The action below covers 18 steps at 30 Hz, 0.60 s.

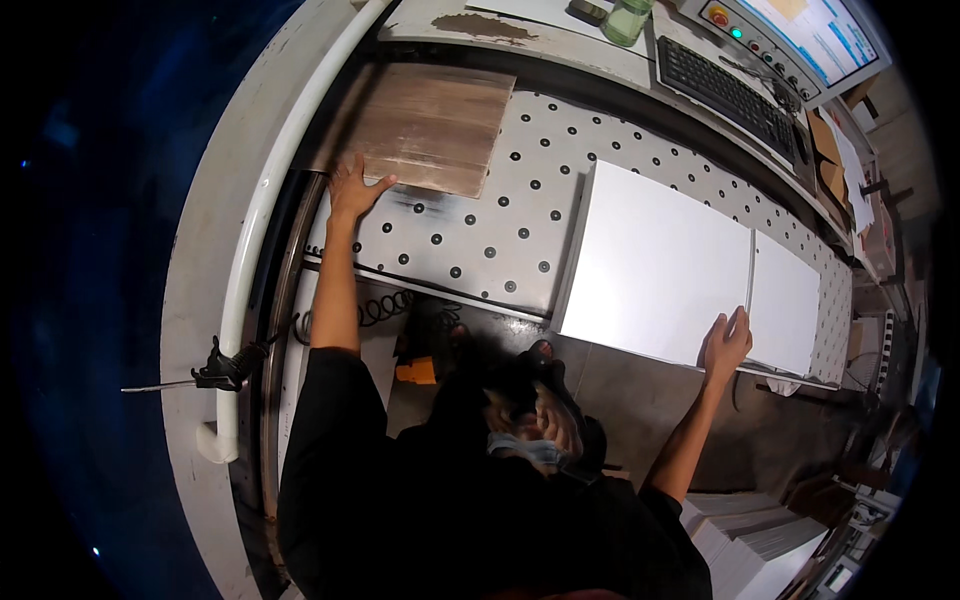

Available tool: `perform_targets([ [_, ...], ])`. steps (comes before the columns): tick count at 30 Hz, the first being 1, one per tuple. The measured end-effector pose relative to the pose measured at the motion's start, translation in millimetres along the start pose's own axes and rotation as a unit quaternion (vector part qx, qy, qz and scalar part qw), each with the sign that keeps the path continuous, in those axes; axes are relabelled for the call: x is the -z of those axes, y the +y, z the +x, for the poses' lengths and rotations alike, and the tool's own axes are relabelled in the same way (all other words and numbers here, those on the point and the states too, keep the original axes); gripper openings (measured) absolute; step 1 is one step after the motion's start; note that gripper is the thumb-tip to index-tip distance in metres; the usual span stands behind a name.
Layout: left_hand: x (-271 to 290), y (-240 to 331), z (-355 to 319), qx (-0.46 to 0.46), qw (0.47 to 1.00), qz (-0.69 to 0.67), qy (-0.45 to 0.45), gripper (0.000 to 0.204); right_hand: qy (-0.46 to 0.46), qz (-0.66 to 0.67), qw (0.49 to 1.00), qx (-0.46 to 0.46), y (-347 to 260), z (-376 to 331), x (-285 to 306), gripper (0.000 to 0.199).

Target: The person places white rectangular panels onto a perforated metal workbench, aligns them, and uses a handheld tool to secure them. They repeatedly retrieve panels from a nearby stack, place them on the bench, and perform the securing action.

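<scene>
My left hand [355, 190] is open, its fingers spread against the near edge of a brown wood-grain board [425, 120] at the left end of the table. My right hand [727, 342] lies on the near edge of the white panels, fingers loosely bent and apart, beside a narrow gap. Left of that gap is a large white panel stack [660, 260], its thick side showing. A narrower white panel stack [785, 300] sits to the right. Both rest on a pale table [470, 240] dotted with dark round studs.
A white rail [262, 200] runs along the left side. Beyond the table are a black keyboard [725, 95], a control panel with a screen [810, 40] and a green jar [626, 22]. Black coiled hose [385, 308] hangs below the near edge. More stacked panels [750, 545] stand at lower right.
</scene>
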<state>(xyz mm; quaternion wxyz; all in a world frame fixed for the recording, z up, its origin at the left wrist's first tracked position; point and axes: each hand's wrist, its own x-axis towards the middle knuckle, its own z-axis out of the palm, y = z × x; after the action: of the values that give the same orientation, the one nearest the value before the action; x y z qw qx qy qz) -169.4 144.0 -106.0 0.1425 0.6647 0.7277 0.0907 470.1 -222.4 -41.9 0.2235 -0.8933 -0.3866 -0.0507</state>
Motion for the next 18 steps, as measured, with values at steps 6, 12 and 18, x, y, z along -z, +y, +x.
perform_targets([
  [6, 17.1, -19.2, 11.7, -0.062, 0.997, -0.034, 0.033, 0.113, 0.021, 0.014, 0.999, 0.025, -1.2, 0.1, -8.0, 0.048],
  [12, 10.8, -21.6, 9.2, -0.054, 0.995, -0.055, 0.060, 0.113, 0.081, 0.031, 0.995, 0.047, -19.3, -0.5, -12.7, 0.046],
  [18, -19.6, 61.1, -46.6, -0.159, 0.963, -0.074, 0.206, 0.049, 0.073, 0.051, 0.996, 0.021, -24.1, -1.0, -8.8, 0.044],
])
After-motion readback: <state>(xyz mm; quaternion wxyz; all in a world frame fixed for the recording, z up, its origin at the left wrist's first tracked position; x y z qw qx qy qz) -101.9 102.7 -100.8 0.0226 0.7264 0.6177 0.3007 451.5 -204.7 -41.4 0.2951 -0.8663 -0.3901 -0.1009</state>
